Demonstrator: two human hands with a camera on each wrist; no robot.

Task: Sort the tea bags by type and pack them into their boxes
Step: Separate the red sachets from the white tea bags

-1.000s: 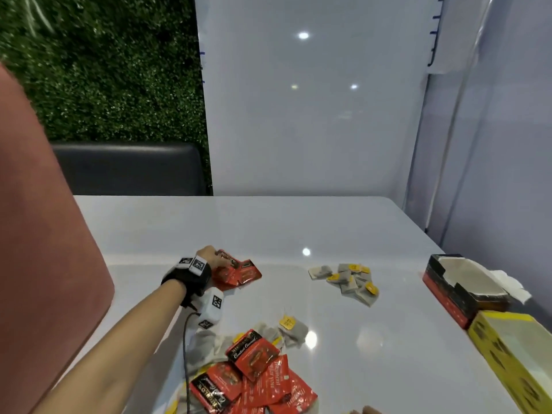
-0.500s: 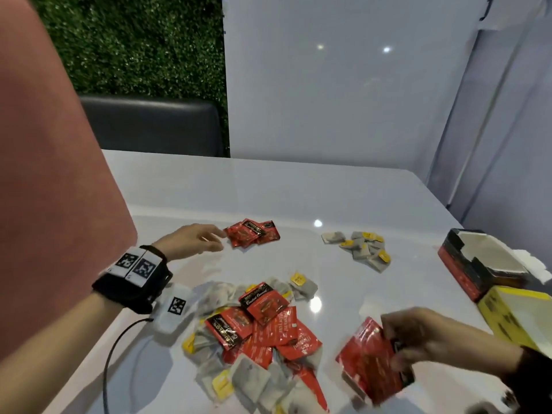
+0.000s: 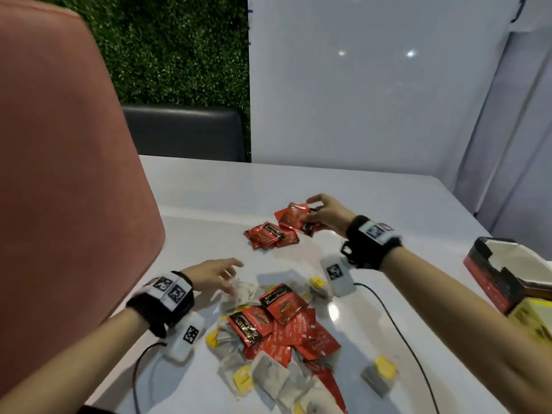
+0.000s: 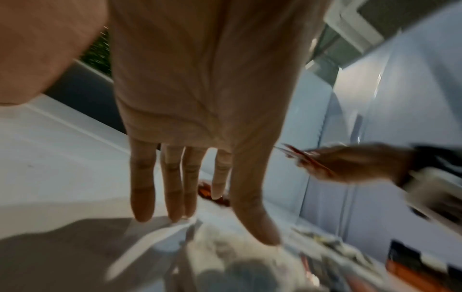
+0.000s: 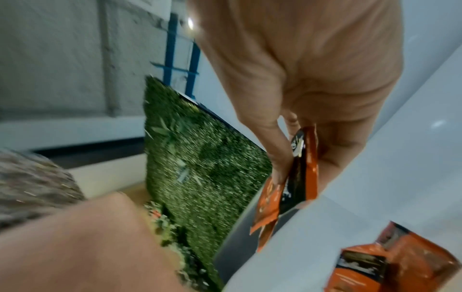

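A mixed heap (image 3: 277, 324) of red foil packets and white tea bags with yellow tags lies in the middle of the white table (image 3: 209, 192). Beyond it sits a small stack of red packets (image 3: 270, 236) (image 5: 390, 262). Just right of that stack, my right hand (image 3: 312, 212) pinches a few red packets (image 3: 294, 218) (image 5: 300, 168) between thumb and fingers. My left hand (image 3: 227, 274) (image 4: 200, 197) hovers with straight fingers over the white tea bags (image 4: 225, 256) at the heap's left edge and holds nothing.
An open red-and-black box (image 3: 493, 270) and a yellow box (image 3: 534, 321) stand at the table's right edge. One yellow-tagged tea bag (image 3: 379, 375) lies alone near the front. A pink chair back (image 3: 59, 174) rises on the left. Sensor cables trail from both wrists.
My right hand carried the red packets from the front right across to the far red stack. My left hand drew back from that stack to the heap's left edge.
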